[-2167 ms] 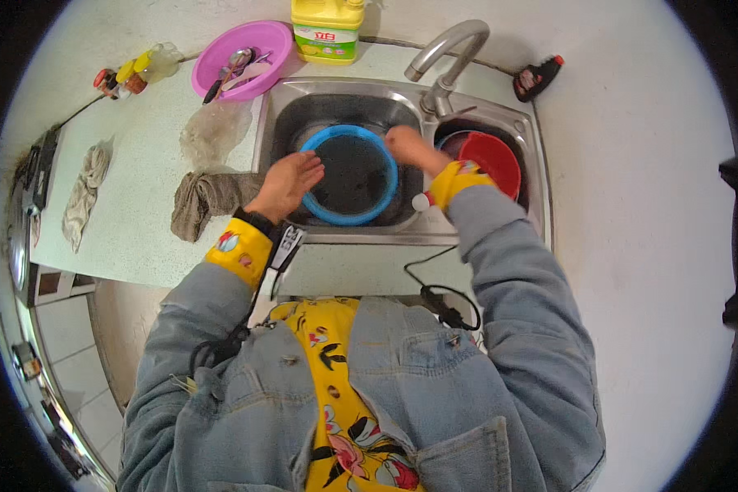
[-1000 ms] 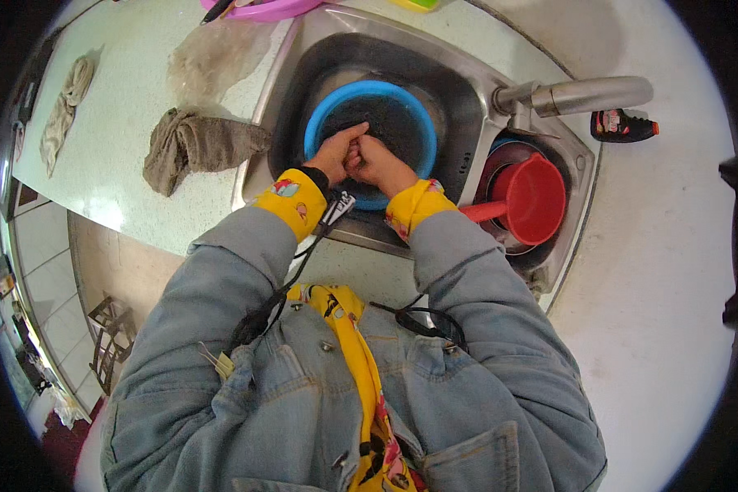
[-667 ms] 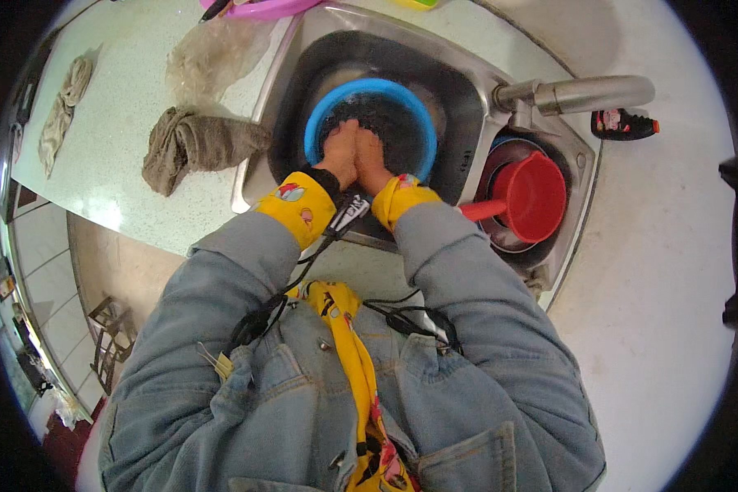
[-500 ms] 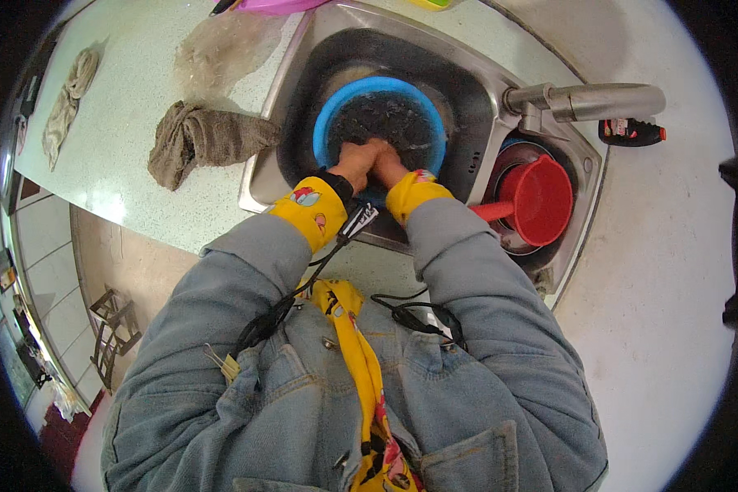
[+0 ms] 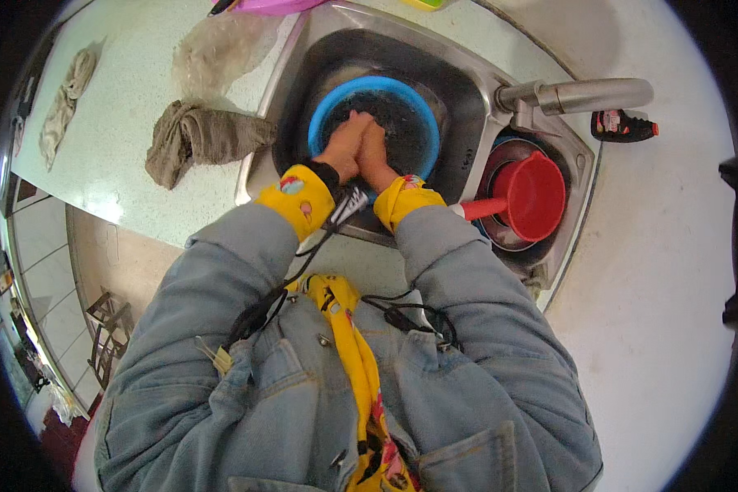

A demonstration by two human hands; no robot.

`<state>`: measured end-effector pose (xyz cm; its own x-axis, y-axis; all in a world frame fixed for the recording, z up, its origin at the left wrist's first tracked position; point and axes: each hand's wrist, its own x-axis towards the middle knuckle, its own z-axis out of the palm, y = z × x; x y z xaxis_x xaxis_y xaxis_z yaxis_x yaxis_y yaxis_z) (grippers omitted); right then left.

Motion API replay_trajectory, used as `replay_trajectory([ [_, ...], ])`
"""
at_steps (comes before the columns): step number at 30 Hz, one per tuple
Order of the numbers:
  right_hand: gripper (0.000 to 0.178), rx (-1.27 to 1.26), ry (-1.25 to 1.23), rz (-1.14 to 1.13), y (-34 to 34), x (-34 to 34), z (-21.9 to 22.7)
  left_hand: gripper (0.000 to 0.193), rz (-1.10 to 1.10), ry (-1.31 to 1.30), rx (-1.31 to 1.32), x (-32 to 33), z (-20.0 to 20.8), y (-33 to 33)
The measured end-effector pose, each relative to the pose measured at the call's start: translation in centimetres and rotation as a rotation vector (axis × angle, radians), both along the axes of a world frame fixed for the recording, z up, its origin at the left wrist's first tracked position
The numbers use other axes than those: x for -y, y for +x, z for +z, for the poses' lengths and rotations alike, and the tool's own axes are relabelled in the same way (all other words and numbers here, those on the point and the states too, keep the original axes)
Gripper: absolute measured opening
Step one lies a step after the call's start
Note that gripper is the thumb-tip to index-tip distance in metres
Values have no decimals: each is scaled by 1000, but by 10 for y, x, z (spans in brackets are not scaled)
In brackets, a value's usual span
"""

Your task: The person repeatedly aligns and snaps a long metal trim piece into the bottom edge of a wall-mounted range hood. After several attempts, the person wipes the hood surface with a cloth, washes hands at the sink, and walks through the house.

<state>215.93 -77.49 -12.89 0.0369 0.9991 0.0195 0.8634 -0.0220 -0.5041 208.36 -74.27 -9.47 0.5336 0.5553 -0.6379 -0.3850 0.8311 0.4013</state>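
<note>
A round blue basin stands inside the large steel sink bowl, with dark, wet-looking contents that I cannot make out clearly. Over its near half, my left hand and my right hand are pressed together, fingers closed against each other. Whatever they may hold between them is hidden. Both wrists wear yellow patterned cuffs below rolled denim sleeves. To the right, a red dipper rests on bowls in the smaller sink bowl, its handle pointing toward my right cuff.
A steel faucet reaches over the right edge, near a dark bottle with a red cap. Left of the sink lie a grey-brown cloth, a clear plastic bag and a pale cloth. Black cables hang by my left sleeve.
Both hands have moved up and away from me, from the basin's near side toward its middle, staying together. The view has shifted slightly.
</note>
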Motion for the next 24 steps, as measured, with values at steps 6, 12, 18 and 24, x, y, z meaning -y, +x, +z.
replay_trajectory([
  [6,22,24,-219,-37,9,16,-25,31,-149,125,-155,37,-31,9],
  [12,26,-1138,-813,-603,9,3,3,19,-325,17,12,-6,-26,-14],
  [18,23,-1980,-751,-661,7,-2,32,32,-201,-152,177,-13,21,-21],
  [24,21,-315,278,-70,-9,-7,-10,30,118,0,-154,-1,-9,-6],
])
